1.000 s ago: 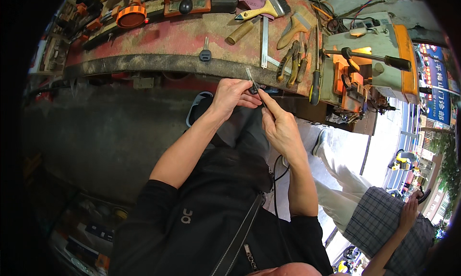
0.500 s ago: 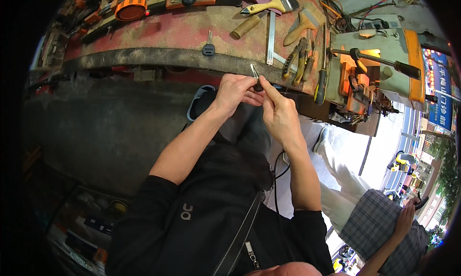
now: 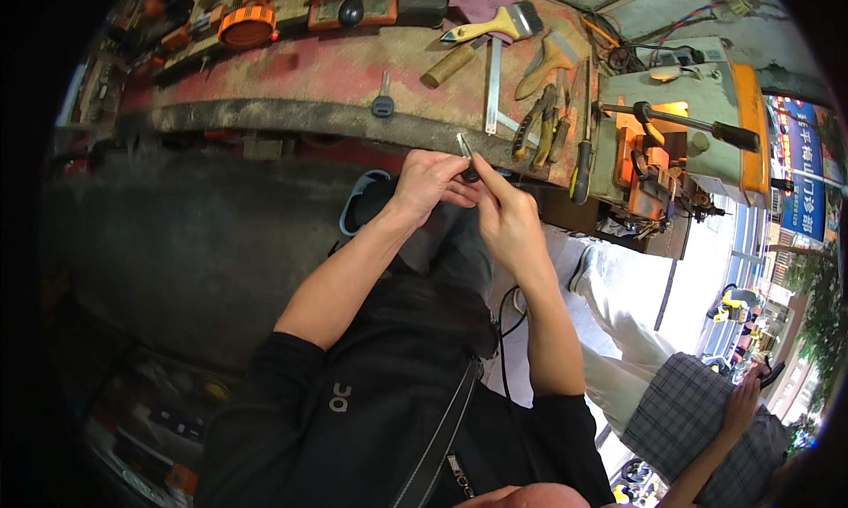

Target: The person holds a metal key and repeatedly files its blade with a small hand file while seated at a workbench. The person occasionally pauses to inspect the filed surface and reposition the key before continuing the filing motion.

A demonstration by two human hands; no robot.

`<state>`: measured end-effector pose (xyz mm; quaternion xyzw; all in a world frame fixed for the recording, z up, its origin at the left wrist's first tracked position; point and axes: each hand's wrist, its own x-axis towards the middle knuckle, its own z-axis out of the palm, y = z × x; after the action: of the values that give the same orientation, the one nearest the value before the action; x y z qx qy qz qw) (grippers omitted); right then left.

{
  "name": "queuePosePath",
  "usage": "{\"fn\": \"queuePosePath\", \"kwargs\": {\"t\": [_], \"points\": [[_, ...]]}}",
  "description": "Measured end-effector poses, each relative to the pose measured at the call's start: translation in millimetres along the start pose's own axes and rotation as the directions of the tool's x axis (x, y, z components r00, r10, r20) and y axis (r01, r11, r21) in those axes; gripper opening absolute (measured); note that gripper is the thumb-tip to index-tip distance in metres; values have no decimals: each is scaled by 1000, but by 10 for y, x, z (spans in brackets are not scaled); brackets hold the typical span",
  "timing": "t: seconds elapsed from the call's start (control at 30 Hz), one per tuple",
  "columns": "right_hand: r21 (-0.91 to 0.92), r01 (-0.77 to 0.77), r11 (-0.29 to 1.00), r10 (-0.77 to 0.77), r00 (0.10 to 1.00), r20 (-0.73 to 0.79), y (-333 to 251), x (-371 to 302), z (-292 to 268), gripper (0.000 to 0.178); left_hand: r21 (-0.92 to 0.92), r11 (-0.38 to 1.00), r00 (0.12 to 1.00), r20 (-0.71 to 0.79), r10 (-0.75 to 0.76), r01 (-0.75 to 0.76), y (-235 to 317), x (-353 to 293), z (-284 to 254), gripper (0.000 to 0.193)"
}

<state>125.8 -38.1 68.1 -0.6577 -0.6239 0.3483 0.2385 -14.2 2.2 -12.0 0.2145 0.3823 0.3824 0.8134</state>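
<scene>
Just off the bench's front edge, my left hand [image 3: 427,183] and my right hand [image 3: 511,218] meet around a small key [image 3: 466,146]. Its bright metal blade points away from me, toward the bench, and its black head is pinched between my fingertips. My right index finger lies along the head. The fingers of my left hand curl under it and partly hide it; whether a second blade lies beside the first is too small to tell. A second key [image 3: 382,106] with a dark head lies flat on the bench beyond my left hand.
The dusty red workbench [image 3: 309,71] holds brushes [image 3: 499,24], a metal ruler [image 3: 493,88], pliers [image 3: 539,128] and a screwdriver [image 3: 580,168]. A key-cutting machine [image 3: 698,128] with a long lever stands at its right end. A person in plaid shorts [image 3: 685,411] is at my right.
My view has shifted slightly, so the bench sits a little lower. Both hands keep the key between them, almost in the same pose.
</scene>
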Motion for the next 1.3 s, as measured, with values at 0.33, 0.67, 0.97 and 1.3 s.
{"fn": "queuePosePath", "kwargs": {"t": [0.33, 0.67, 0.97, 1.3], "points": [[316, 411, 855, -279, 879, -387, -451, -330, -325, 54, 85, 996, 1000, -4, 21, -21, 18, -12, 29, 34], [474, 37, 880, -16, 999, -48, -93, -776, 53, 49, 110, 993, 999, -7, 31, -30, 2, 12, 17, 28], [510, 230, 829, -94, 956, -279, 198, -1044, -212, 50, 151, 988, 995, -85, 53, -40, -38, 32, 39, 29], [55, 775, 629, -340, 338, -878, -179, -1748, -1610, 51, 224, 973, 989, -123, 77, -48, -45, 83, -15, 29]]}}
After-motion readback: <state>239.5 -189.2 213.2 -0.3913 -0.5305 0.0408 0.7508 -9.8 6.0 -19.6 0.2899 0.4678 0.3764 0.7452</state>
